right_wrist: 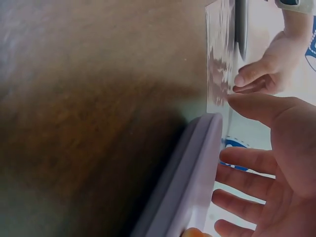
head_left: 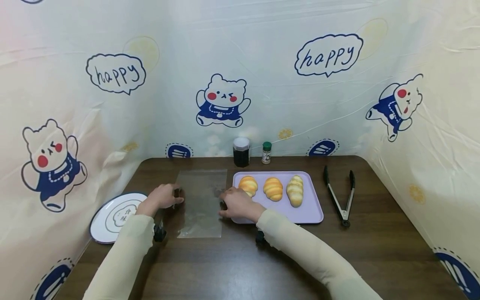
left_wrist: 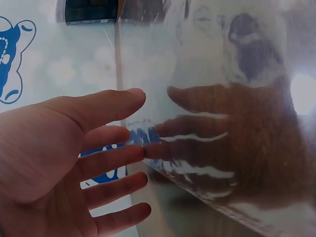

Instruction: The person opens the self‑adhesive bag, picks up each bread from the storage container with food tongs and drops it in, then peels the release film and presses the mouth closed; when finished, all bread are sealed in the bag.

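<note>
A clear plastic sheet (head_left: 202,208) lies flat on the dark wooden table between the two hands. At its left edge is the left hand (head_left: 162,197), fingers extended and parted from the thumb. The left wrist view shows these fingertips (left_wrist: 136,154) right by the sheet (left_wrist: 197,64), whose glossy surface mirrors the hand. By the sheet's right edge, the right hand (head_left: 241,203) overlaps the left end of a lilac tray (head_left: 277,214). Its fingers (right_wrist: 244,180) are spread and loosely straight above the tray rim (right_wrist: 202,163) in the right wrist view. Neither hand grips anything.
Several bread rolls (head_left: 273,188) lie on the tray. Metal tongs (head_left: 342,204) with black tips rest open to its right. A white plate (head_left: 106,227) with a blue rim stands at far left. A dark jar (head_left: 241,153) and a green-capped shaker (head_left: 266,153) stand behind.
</note>
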The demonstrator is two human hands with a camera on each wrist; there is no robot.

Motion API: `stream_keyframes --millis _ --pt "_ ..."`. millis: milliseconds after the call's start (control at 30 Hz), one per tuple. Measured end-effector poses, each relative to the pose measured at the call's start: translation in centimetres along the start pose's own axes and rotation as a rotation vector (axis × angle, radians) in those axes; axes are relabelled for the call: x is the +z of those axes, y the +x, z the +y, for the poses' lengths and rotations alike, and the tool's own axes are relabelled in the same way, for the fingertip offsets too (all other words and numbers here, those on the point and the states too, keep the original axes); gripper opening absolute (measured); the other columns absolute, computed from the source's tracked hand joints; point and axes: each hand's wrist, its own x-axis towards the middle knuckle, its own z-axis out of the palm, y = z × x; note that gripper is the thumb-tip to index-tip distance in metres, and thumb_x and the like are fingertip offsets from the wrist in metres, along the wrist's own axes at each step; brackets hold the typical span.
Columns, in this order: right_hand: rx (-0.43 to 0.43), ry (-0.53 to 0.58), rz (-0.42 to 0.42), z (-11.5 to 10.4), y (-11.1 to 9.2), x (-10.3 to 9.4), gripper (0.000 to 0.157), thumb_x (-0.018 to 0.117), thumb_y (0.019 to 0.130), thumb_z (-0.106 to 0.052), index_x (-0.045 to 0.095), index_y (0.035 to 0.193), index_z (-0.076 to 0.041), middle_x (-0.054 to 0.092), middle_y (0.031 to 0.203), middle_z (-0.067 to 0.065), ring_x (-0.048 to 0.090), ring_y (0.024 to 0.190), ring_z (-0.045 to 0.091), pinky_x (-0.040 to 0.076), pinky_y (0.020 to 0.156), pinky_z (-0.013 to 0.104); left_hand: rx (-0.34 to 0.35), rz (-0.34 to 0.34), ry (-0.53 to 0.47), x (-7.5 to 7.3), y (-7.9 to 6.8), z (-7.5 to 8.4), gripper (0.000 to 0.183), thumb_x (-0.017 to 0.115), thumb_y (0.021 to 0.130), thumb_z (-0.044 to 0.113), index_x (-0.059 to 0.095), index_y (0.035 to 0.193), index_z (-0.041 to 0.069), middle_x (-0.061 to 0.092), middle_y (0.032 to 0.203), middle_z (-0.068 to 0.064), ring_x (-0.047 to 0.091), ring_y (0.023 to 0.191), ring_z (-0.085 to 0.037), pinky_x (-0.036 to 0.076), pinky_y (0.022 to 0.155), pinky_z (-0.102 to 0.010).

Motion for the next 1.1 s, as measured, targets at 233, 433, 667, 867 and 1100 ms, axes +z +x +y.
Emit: stream_keyframes --millis 233,433,667,867,1100 --pt "0.004 0.000 -0.004 -0.3 -0.1 0.2 0.055 0.067 0.088 -0.056 0.066 0.131 -0.021 0.067 0.128 0.001 0.055 0.126 0.022 0.047 0.105 0.039 -0.012 0.022 0.004 0.4 0.3 0.3 0.064 0.072 0.091 0.031 0.051 0.142 -0.002 0.056 0.136 -0.030 0.059 0.110 -0.039 0.048 0.100 -0.061" --pt "-0.017 -0.046 -0.025 -0.4 -0.3 0.6 0.054 0.066 0.087 -0.059 0.068 0.128 -0.023 0.068 0.124 -0.001 0.055 0.124 0.022 0.047 0.105 0.040 -0.011 0.018 -0.001 0.5 0.1 0.5 0.066 0.073 0.091 0.032 0.051 0.141 -0.004 0.054 0.136 -0.031 0.058 0.112 -0.041 0.047 0.101 -0.061" --pt "-0.010 -0.060 -0.031 -0.6 -0.4 0.5 0.056 0.066 0.088 -0.059 0.066 0.132 -0.025 0.065 0.130 0.001 0.053 0.127 0.022 0.045 0.107 0.041 -0.043 0.003 -0.047 0.2 -0.2 0.9 0.052 0.078 0.087 0.031 0.062 0.121 -0.005 0.064 0.108 -0.024 0.060 0.087 -0.029 0.057 0.081 -0.044" --pt "-0.031 -0.053 0.001 -0.8 -0.4 0.3 0.039 0.069 0.089 -0.052 0.073 0.117 -0.027 0.069 0.119 -0.003 0.057 0.117 0.020 0.046 0.104 0.042 -0.006 0.051 -0.036 0.2 -0.3 1.1 0.046 0.079 0.085 0.027 0.068 0.119 -0.003 0.069 0.112 -0.023 0.064 0.089 -0.030 0.056 0.083 -0.049" --pt "-0.068 -0.034 0.077 -0.9 -0.3 0.3 0.016 0.071 0.091 -0.040 0.075 0.097 -0.027 0.071 0.098 -0.007 0.062 0.099 0.017 0.050 0.093 0.041 0.024 0.083 -0.049 0.4 -0.1 1.2 0.044 0.076 0.088 0.017 0.066 0.129 0.003 0.062 0.131 -0.027 0.063 0.106 -0.037 0.051 0.096 -0.059"
